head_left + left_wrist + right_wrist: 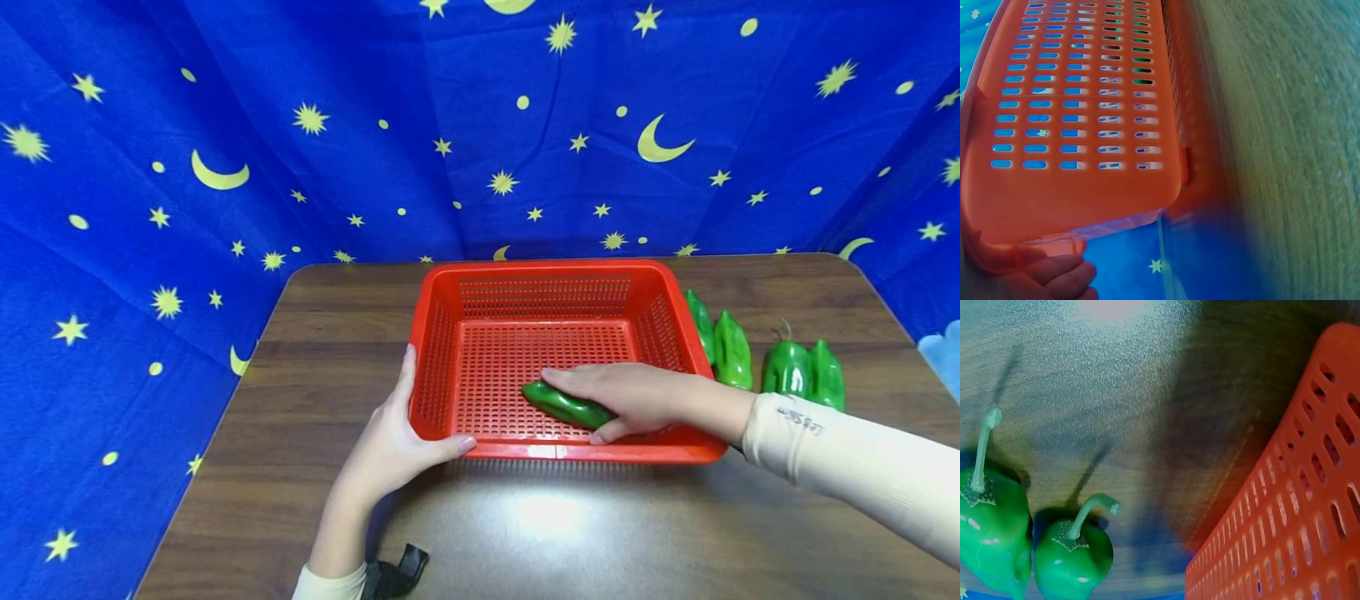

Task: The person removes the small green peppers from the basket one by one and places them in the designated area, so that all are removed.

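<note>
A red perforated plastic basket stands on the wooden table. My left hand grips its front left corner, thumb on the front rim and fingers along the left side; in the left wrist view, curled fingers show under the rim. Reaching over the basket's right side, my right hand holds a long green pepper low inside, near the front wall. The pepper lies on its side, its right end covered by the hand. Only the basket's outer wall shows in the right wrist view, not the hand.
Right of the basket are two green peppers close to its wall, and another pair farther right, partly behind my forearm. Stems stand up on the peppers in the right wrist view. Blue star-patterned cloth hangs behind the table.
</note>
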`<state>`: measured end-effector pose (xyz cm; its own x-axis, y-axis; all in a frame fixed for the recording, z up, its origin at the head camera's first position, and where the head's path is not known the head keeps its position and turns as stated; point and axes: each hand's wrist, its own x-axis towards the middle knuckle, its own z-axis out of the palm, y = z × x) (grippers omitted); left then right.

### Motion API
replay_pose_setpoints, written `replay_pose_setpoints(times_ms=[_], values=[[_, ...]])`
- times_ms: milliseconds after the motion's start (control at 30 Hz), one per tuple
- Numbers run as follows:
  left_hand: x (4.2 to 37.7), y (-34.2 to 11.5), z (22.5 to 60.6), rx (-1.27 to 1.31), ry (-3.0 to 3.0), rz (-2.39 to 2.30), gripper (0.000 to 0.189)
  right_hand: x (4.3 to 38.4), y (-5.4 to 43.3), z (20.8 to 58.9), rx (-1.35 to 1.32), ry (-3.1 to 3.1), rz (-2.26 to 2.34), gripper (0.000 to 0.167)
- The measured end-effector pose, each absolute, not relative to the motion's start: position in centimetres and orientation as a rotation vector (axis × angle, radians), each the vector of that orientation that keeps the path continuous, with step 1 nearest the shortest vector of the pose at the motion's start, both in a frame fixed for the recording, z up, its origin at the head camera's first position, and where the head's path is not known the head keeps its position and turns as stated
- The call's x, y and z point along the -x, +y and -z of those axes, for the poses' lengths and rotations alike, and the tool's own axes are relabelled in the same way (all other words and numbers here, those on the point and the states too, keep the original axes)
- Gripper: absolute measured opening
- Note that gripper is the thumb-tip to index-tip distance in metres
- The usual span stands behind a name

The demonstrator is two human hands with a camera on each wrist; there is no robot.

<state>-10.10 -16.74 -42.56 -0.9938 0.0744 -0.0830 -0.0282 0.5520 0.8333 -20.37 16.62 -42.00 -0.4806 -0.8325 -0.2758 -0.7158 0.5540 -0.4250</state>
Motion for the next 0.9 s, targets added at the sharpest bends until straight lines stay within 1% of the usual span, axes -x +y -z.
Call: replay_pose_setpoints(times_ms=[333,667,900], values=[[10.09,-16.76,42.46,-0.032,2.675,-1.432,0.135,20.25,16.22,42.45,1.249,2.415,0.267,0.096],[9.93,-16.73,42.45,-0.009,2.683,-1.417,0.135,20.56,16.32,42.75,1.114,2.298,0.409,0.095],[9.91,-16.64,42.34,0.0,2.683,-1.409,0.136,20.92,16.48,42.0,1.068,2.271,0.535,0.092]])
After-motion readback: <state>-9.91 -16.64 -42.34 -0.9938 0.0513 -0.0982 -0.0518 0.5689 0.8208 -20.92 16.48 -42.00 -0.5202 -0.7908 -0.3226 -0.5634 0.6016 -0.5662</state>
